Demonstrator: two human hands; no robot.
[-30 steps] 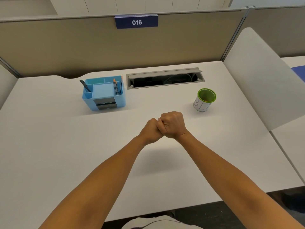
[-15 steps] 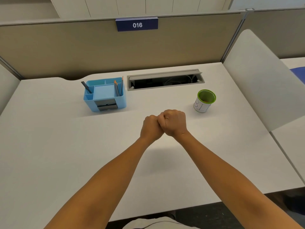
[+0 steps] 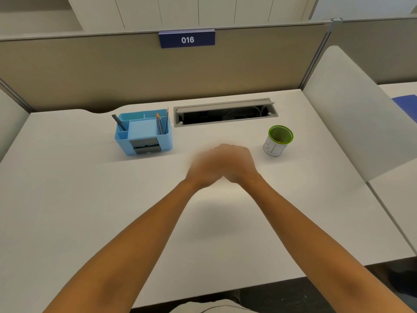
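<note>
2 hands, left (image 3: 203,171) and right (image 3: 237,162), apparently touch near 1 cup (image 3: 278,142).

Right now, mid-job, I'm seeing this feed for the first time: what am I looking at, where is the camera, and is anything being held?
There is no machine here. These are a person's two bare arms, filmed by one wide-angle camera worn on the head, looking forward and down. The left hand and right hand meet above the white desk. Both are motion-blurred, so I cannot tell how the fingers lie, and no object shows in them. On the desk, to the left of the hands, stands a blue organiser with pencils and a dark pen. To the right stands a green-rimmed cup. Behind them is an open cable slot, and the partition carries a sign reading 016.
</note>
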